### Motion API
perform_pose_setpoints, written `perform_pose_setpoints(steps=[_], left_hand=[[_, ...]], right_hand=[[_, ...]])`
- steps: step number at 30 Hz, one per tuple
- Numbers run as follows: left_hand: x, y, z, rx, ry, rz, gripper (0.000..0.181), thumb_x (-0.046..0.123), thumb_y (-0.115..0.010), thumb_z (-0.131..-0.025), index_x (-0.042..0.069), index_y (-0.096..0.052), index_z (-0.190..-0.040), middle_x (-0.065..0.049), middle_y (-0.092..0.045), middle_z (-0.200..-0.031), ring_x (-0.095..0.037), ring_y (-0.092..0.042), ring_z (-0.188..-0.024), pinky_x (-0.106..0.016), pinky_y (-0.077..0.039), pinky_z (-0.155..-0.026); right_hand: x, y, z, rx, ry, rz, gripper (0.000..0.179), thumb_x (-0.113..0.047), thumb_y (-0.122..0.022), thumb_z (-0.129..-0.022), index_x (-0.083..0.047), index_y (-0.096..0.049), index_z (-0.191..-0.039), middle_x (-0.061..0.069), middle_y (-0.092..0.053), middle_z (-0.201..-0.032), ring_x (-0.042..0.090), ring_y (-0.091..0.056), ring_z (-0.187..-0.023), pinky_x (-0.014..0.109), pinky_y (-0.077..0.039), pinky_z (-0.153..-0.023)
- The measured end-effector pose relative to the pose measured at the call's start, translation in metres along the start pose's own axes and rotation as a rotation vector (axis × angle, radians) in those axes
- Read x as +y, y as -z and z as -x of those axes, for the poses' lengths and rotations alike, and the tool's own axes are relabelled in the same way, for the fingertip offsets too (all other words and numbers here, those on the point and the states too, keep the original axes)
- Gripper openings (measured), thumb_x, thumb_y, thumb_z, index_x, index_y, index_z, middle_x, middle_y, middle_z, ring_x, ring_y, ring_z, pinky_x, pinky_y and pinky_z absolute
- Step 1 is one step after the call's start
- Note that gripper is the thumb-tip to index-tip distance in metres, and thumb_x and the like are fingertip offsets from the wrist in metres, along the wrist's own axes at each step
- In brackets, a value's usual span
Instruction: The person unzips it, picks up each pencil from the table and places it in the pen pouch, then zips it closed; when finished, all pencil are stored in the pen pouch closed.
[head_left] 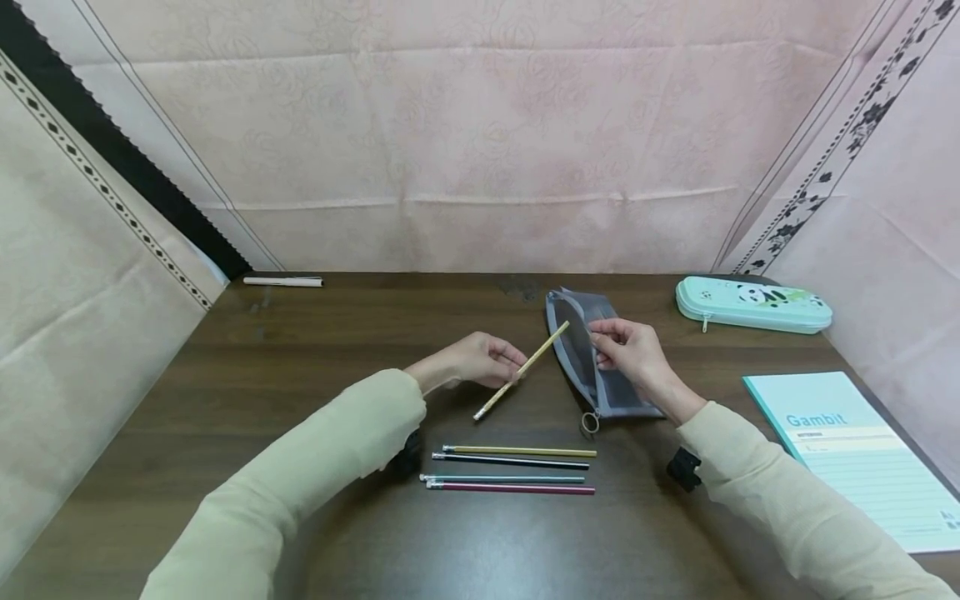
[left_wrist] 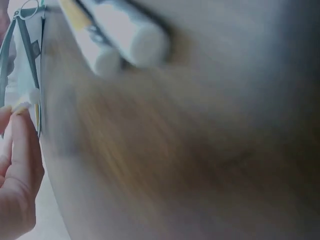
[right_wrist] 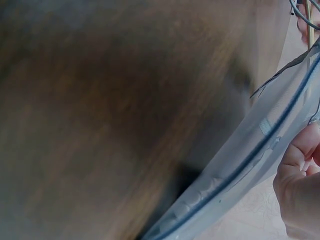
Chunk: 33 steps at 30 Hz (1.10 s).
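Nearest me, four pencils (head_left: 510, 461) lie side by side on the table (head_left: 360, 542); a notepad (head_left: 862, 475) lies right. Beyond: left hand (head_left: 487, 360) pinches a yellow pencil (head_left: 540, 352), slanted, its far end at the grey pouch's (head_left: 626, 398) gaping mouth; I cannot tell if inside. Right hand (head_left: 630, 354) pinches the mouth's edge. Farther right: panda case (head_left: 750, 307), zipped.

A writing desk (head_left: 300, 350) screened with pale patterned cloth (head_left: 487, 142), pencils (head_left: 517, 488) and a notebook (head_left: 832, 425); home or office, I can't tell
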<state>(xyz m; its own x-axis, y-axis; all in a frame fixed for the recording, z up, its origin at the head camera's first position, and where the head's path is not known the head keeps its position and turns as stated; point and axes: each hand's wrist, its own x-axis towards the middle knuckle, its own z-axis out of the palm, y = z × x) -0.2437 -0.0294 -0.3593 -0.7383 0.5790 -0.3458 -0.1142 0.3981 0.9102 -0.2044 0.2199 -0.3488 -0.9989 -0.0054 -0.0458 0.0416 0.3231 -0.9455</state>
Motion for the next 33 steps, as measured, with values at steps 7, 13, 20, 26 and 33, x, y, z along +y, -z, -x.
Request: perform_pose_setpoints(steps=[7,13,20,26,33], left_hand=[[0.010,-0.019,-0.023,0.063,0.077,0.285,0.033,0.001,-0.060,-0.090,-0.001,-0.059,-0.123,-0.019,-0.063,-0.118,-0.014,-0.066,-0.085,-0.026,-0.057,-0.076],[0.018,-0.038,-0.038,0.137,0.120,0.437,0.035,0.001,-0.060,-0.091,0.001,-0.057,-0.126,-0.019,-0.062,-0.120,-0.021,-0.066,-0.096,-0.027,-0.054,-0.085],[0.028,-0.056,-0.052,0.200,0.122,0.534,0.039,0.000,-0.061,-0.089,-0.001,-0.054,-0.127,-0.020,-0.062,-0.116,-0.026,-0.064,-0.102,-0.030,-0.053,-0.088],[0.033,-0.069,-0.059,0.257,0.110,0.543,0.038,-0.002,-0.062,-0.088,-0.004,-0.055,-0.125,-0.019,-0.064,-0.109,-0.027,-0.065,-0.101,-0.030,-0.055,-0.084],[0.037,-0.081,-0.065,0.310,0.077,0.537,0.036,-0.004,-0.060,-0.088,-0.005,-0.054,-0.124,-0.020,-0.065,-0.110,-0.027,-0.065,-0.101,-0.028,-0.056,-0.080]], right_hand=[[-0.001,-0.001,0.000,0.002,-0.001,-0.003,0.031,-0.005,-0.053,-0.095,0.010,-0.054,-0.123,-0.001,-0.055,-0.076,0.003,-0.054,-0.061,0.016,-0.053,-0.058],[-0.002,-0.001,0.000,0.004,-0.010,0.012,0.031,-0.008,-0.053,-0.096,0.009,-0.054,-0.122,-0.001,-0.056,-0.077,0.002,-0.055,-0.061,0.017,-0.054,-0.059],[-0.004,-0.001,0.000,0.003,-0.028,0.024,0.032,-0.010,-0.054,-0.096,0.008,-0.054,-0.123,0.001,-0.057,-0.080,0.003,-0.055,-0.063,0.017,-0.054,-0.060],[-0.002,-0.002,-0.002,-0.004,-0.035,0.017,0.032,-0.010,-0.053,-0.096,0.007,-0.055,-0.123,0.003,-0.057,-0.082,0.003,-0.057,-0.063,0.017,-0.054,-0.061],[-0.002,-0.001,-0.002,-0.017,-0.027,-0.005,0.034,-0.010,-0.053,-0.096,0.009,-0.053,-0.124,0.002,-0.058,-0.082,0.003,-0.057,-0.064,0.017,-0.054,-0.061]])
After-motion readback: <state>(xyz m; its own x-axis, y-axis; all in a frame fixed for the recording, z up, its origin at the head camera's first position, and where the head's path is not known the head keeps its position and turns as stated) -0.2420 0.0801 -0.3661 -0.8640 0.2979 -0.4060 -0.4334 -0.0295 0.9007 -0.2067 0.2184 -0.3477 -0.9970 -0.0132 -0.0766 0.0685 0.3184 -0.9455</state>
